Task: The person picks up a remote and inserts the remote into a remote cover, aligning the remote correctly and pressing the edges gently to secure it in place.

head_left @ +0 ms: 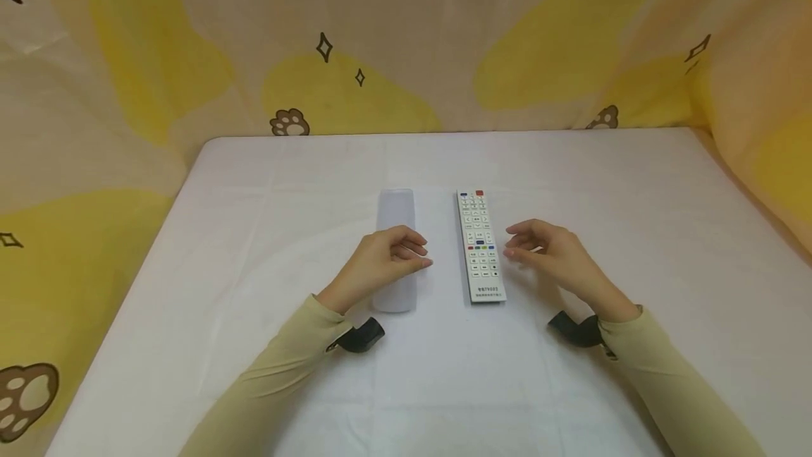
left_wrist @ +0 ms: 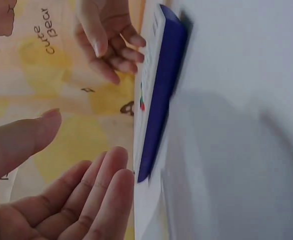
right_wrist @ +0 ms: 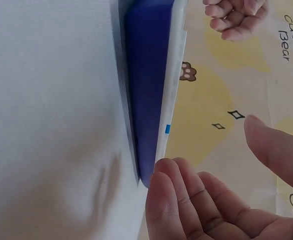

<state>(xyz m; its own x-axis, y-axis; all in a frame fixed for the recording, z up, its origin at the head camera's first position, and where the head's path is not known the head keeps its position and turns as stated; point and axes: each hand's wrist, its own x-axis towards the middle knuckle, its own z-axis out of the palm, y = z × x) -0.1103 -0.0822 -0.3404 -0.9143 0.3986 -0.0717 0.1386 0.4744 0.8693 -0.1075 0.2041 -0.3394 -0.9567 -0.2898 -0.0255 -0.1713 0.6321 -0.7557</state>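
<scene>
A white remote control [head_left: 480, 259] lies face up on the table, its rows of buttons showing in the head view. Its side and underside [right_wrist: 149, 90] look dark blue in the wrist views. To its left lies a translucent, remote-shaped sleeve [head_left: 396, 206], partly hidden by my left hand [head_left: 387, 257]. That hand hovers over the sleeve with thumb and fingers apart and nothing between them. Just right of the remote is my right hand [head_left: 548, 256], fingers loosely bent, thumb apart, holding nothing. In the right wrist view its fingertips [right_wrist: 162, 195] overlap the remote's far end.
A white cloth covers the table [head_left: 444, 386]. Behind it and along both sides hangs a yellow patterned curtain [head_left: 393, 41]. Each wrist carries a black camera mount, the left mount [head_left: 361, 336] near the sleeve's lower end and the right mount [head_left: 576, 330] below the right hand.
</scene>
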